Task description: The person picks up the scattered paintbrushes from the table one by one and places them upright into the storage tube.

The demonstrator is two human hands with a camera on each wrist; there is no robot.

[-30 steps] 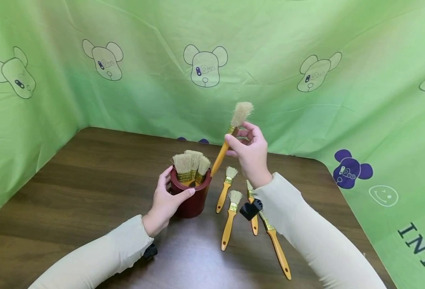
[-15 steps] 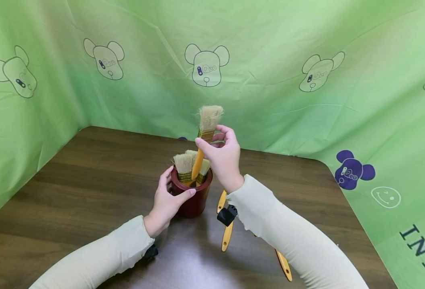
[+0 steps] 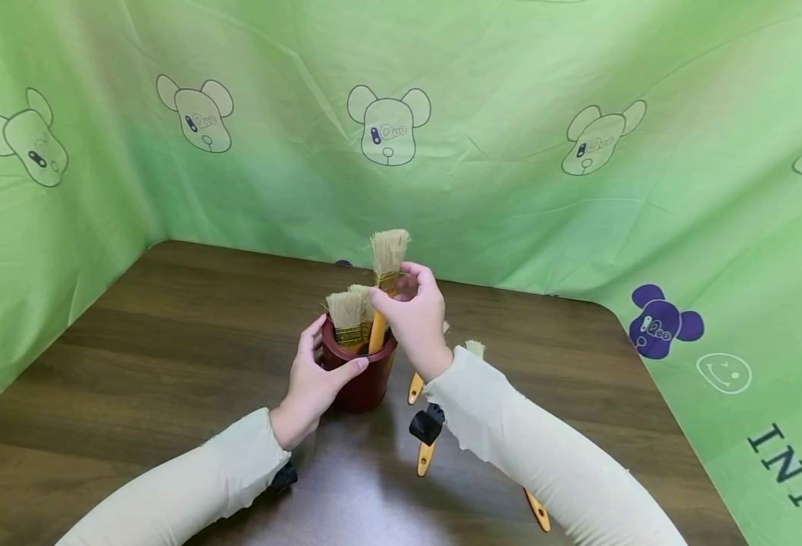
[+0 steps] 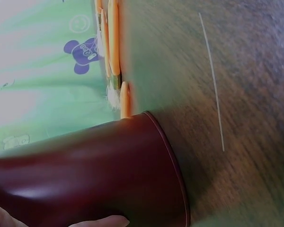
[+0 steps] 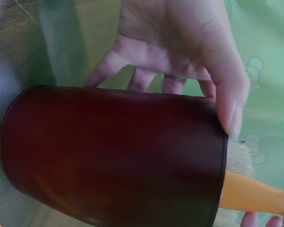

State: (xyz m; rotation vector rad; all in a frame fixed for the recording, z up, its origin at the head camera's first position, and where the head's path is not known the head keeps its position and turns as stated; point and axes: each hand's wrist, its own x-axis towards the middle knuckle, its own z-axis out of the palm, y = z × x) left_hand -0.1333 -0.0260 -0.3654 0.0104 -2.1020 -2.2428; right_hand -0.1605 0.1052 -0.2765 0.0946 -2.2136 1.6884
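Four fingers [image 5: 173, 84] of left hand [image 3: 312, 385] grip pot [image 3: 363, 388], all visible only in right wrist view; right hand [image 3: 418, 318] pinches brush [image 3: 385, 283].

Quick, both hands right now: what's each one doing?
Left hand: closed around the dark red container.
Right hand: closed, pinching a paintbrush bristles up, handle end in the container's mouth.

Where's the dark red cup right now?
In the head view, the dark red cup stands on the table slightly left of centre, gripped by the left hand.
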